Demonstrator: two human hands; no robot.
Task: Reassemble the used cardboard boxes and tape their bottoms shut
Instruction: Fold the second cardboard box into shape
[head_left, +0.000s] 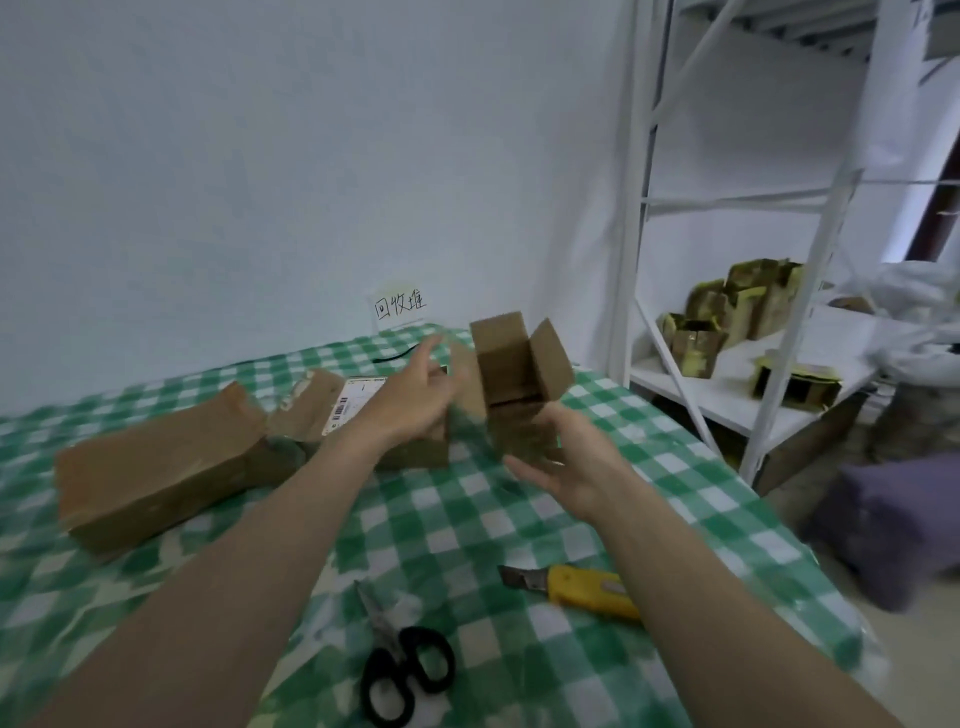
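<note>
Small open cardboard box (519, 384), motion-blurred, above the worktop (467, 519) far edge; right hand (566, 462) fingers grasp its base; left hand (415, 400) fingers released, contact with the box unclear.

I see a green-and-white checked tablecloth (467, 525) under plain brown cardboard boxes (156, 467). Near its front edge lie black-handled scissors (400, 670) and a yellow utility knife (582, 590). The shelf rack (727, 395) is white.
</note>
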